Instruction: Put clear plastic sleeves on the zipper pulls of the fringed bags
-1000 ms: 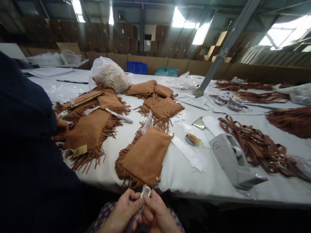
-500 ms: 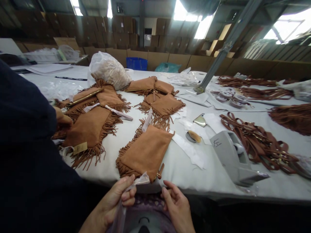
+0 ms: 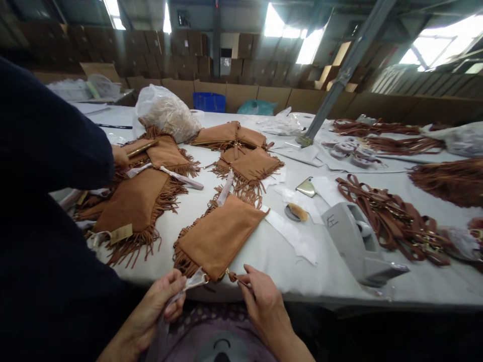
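Note:
A tan fringed suede bag (image 3: 222, 234) lies at the front edge of the table, its fringe to the left and its zip side to the right. My left hand (image 3: 160, 299) is closed round a strap wrapped in clear film (image 3: 195, 279), whose end reaches the bag's lower corner. The strap's lower part hangs towards my lap. My right hand (image 3: 264, 294) pinches the brown leather zip pull (image 3: 234, 276) at the bag's near right corner. A wrapped strip (image 3: 225, 188) lies at the bag's far end.
More fringed bags (image 3: 130, 201) lie left, beside a co-worker's dark sleeve (image 3: 56, 130) and hand (image 3: 119, 157). Right are a brush (image 3: 296, 212), a metal plate (image 3: 306, 187), a grey tape dispenser (image 3: 352, 241) and brown straps (image 3: 392, 221). A slanting post (image 3: 339, 83) stands behind.
My right hand has moved up and left to take hold of the zip pull. My left hand has shifted left with the wrapped strap. The co-worker's arm has reached further forward.

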Available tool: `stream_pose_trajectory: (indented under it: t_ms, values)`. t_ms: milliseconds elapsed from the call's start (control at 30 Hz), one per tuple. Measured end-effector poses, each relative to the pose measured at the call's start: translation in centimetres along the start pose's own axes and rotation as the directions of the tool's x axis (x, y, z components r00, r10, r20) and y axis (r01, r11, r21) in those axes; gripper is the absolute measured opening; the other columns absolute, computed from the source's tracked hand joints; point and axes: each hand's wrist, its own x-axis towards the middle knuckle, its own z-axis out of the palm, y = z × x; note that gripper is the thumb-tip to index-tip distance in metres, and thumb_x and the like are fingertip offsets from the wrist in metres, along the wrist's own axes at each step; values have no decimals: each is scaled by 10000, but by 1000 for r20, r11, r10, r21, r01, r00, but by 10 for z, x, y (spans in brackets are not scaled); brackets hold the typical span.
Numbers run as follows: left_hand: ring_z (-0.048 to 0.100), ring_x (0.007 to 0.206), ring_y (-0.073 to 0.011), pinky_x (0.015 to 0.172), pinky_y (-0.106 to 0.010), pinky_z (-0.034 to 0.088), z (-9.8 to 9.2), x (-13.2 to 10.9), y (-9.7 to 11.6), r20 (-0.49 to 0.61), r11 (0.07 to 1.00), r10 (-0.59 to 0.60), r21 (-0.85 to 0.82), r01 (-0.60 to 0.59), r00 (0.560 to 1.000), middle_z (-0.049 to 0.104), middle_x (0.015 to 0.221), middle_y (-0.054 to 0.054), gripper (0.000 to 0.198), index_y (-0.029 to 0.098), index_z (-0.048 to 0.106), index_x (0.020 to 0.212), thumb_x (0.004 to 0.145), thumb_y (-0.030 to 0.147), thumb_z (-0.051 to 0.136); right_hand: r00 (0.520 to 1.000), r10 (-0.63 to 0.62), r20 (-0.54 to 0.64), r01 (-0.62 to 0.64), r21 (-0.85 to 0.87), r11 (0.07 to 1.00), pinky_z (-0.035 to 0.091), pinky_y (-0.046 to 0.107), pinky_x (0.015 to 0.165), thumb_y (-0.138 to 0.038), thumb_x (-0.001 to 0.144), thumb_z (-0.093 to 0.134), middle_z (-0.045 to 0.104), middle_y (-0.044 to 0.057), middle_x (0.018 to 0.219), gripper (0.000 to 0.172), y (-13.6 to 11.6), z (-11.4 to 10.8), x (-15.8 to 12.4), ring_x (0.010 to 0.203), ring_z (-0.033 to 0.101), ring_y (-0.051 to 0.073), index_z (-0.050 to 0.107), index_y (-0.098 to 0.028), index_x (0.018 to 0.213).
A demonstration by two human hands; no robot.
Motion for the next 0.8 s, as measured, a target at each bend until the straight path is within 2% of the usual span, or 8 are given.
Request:
stream_pose_trajectory:
  t_ms: [100,167,200,300,367,467,567,800]
  values:
    - [323,329,-35,369,-145,235,-9,-1,-4,-38,955,48,294,-35,998,544,506,67,338,218,382,785,786,460,619,982,179,58,-183,66,981,471,296,665,-290,910,416,680,47,794,200,-4,6,-5,737,634,194,596,-206,882]
    - [510,472,-115,468,-210,395,-7,-4,-2,-102,810,211,576,-115,972,611,614,18,280,217,454,834,794,454,597,950,300,82,-309,126,943,432,269,555,-328,898,431,647,20,670,209,-5,13,-5,602,597,174,572,-204,808]
    - [588,626,-169,584,-272,463,-3,-6,0,-112,681,349,712,-170,930,648,724,-16,258,217,503,871,788,437,605,936,342,86,-352,171,920,418,263,530,-341,886,448,639,15,648,202,-6,15,-4,571,581,168,563,-202,795]
    - [526,1073,-282,928,-421,396,18,-6,5,103,223,654,920,-321,749,618,1133,-79,318,243,587,1052,765,367,645,890,442,111,-450,363,816,395,247,472,-374,854,492,630,-1,637,194,-10,14,-1,479,525,138,540,-195,914]
    - [455,1159,-296,993,-448,321,37,2,4,346,31,610,888,-458,713,560,1260,-84,445,262,540,1203,773,307,645,860,486,154,-495,481,724,374,233,429,-409,842,510,615,-17,624,290,-12,8,1,425,483,117,500,-190,1031]
    - [494,1064,-281,919,-421,339,60,26,-2,574,-23,445,774,-632,687,621,1155,-94,481,256,510,1264,796,215,610,844,489,220,-515,587,625,329,210,389,-465,816,543,572,-42,583,411,-12,-3,6,387,437,95,477,-177,1101]
    - [531,877,-233,791,-357,349,72,48,-8,633,37,382,718,-696,673,667,918,-71,274,246,619,1109,843,224,557,844,491,215,-506,619,600,311,199,391,-486,789,579,533,-63,558,490,-8,-12,8,391,413,84,482,-164,1147]
    - [469,831,-210,768,-349,277,83,60,-11,658,-123,264,748,-652,705,605,837,-53,213,227,638,933,916,270,430,907,410,94,-409,428,806,441,248,555,-404,835,554,646,14,716,346,9,-19,5,575,549,137,598,-168,1084]
